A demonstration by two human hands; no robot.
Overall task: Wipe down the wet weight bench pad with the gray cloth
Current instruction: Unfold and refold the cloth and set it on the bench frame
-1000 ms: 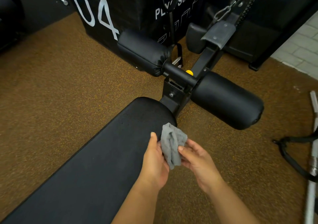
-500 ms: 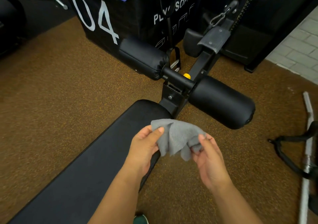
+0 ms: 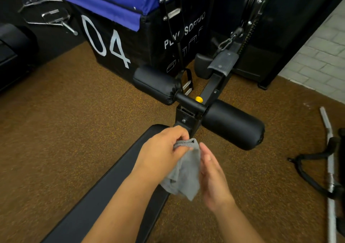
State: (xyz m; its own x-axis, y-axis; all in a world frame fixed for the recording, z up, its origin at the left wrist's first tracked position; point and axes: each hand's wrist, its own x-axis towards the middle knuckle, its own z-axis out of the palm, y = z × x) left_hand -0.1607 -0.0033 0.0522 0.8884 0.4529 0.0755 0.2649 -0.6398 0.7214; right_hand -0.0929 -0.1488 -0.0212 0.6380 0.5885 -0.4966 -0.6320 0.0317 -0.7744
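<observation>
Both hands are working the cloth (image 3: 183, 170) above the pad's (image 3: 104, 190) near edge: the left hand (image 3: 164, 153) is pinching its top hem, while the right hand (image 3: 212, 173) is lying flat and spread against its side. Seemingly the person is folding it before wiping; next it needs pressing onto the pad. Behind, a box (image 3: 119, 43) is showing "04" and partly hidden lettering.

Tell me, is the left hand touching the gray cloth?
Touching. The head view shows the left hand with its fingers pinched over the top edge of the cloth, which hangs down from that grip.
</observation>
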